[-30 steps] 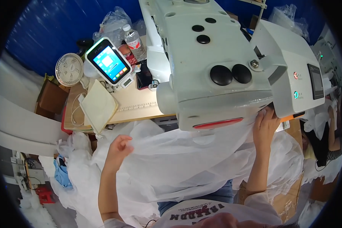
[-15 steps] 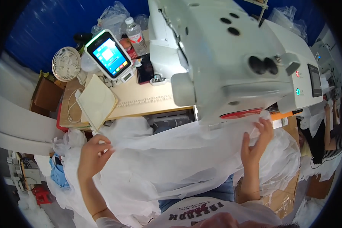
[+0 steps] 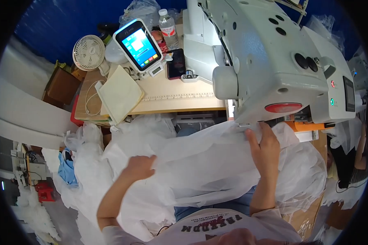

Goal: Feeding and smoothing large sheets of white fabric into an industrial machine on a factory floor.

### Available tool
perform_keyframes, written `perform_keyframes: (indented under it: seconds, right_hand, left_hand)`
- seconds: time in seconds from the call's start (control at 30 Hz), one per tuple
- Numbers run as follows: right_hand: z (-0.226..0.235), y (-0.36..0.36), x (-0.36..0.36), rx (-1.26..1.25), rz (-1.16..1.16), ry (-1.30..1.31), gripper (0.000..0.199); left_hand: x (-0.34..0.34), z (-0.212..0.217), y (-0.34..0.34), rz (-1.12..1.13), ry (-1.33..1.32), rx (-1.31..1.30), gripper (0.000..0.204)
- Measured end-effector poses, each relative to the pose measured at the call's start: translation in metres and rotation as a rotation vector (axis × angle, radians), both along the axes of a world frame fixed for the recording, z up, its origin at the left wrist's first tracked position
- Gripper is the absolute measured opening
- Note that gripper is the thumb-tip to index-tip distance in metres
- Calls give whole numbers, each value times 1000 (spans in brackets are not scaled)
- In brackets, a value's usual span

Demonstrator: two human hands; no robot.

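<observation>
Plainly, printed ruler marks (image 3: 180, 97) are running along the surface (image 3: 161, 87) near its front edge, a red-and-white label (image 3: 168, 31) showing on the clear bottle (image 3: 173, 42) behind. Sheer white cloth (image 3: 208, 163) is billowing below that edge, reaching the rounded machine head (image 3: 270, 61). Right hand (image 3: 266, 149) is resting on cloth, thumb and fingers parted; left hand (image 3: 140, 168) is lying curled over cloth, grip impossible to tell.

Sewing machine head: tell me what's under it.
Under the front of the sewing machine head, white sheer fabric shows, the right hand close by; the head covers the stitching area.
</observation>
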State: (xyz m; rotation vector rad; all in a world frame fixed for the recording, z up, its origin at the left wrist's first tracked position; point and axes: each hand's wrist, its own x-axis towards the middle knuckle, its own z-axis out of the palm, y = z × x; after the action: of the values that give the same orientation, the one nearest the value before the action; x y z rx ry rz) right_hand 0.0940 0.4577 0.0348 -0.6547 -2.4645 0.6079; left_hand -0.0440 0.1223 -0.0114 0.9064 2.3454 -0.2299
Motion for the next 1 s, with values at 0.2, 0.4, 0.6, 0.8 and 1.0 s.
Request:
perform_keyframes:
  seconds: [0.2, 0.4, 0.6, 0.8, 1.0]
  right_hand:
    - [-14, 30, 26, -113, 165, 80, 20]
    - [-17, 54, 99, -469, 159, 171, 8]
    - [-28, 64, 109, -1015, -16, 481, 12]
    - [-36, 74, 60, -860, -268, 702, 14]
    - [-4, 91, 42, -192, -452, -53, 20]
  left_hand:
    - [15, -54, 42, -139, -242, 21, 66]
    - [-16, -67, 89, -249, -457, 774, 53]
    - [-36, -59, 60, -15, -512, 715, 27]
    - [-22, 7, 34, 1158, -986, 1507, 11]
    - [-3, 22, 61, 765, -496, 1128, 7]
